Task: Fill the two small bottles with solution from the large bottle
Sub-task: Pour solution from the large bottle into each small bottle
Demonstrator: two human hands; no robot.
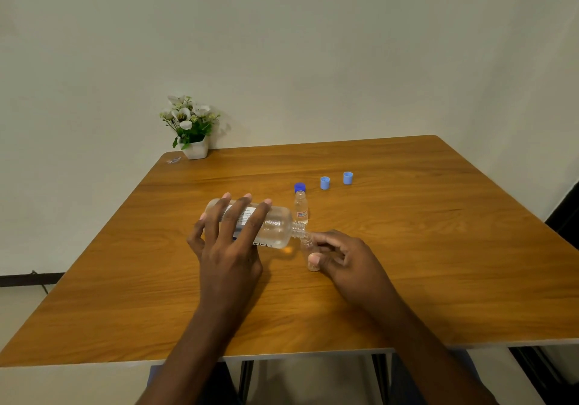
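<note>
Mid-table, left hand (228, 248) wraps big bottle (277, 227), right hand (344, 257) pinches small bottle (307, 243); probably slick and heavy, so grip mid-body.

Orange-brown wood-grain table (407, 263); on it, a light-blue cap (325, 182), second light-blue cap (347, 178), dark-blue-capped clear small bottle (300, 207), white flowers (188, 116) in a white pot (196, 151).
</note>
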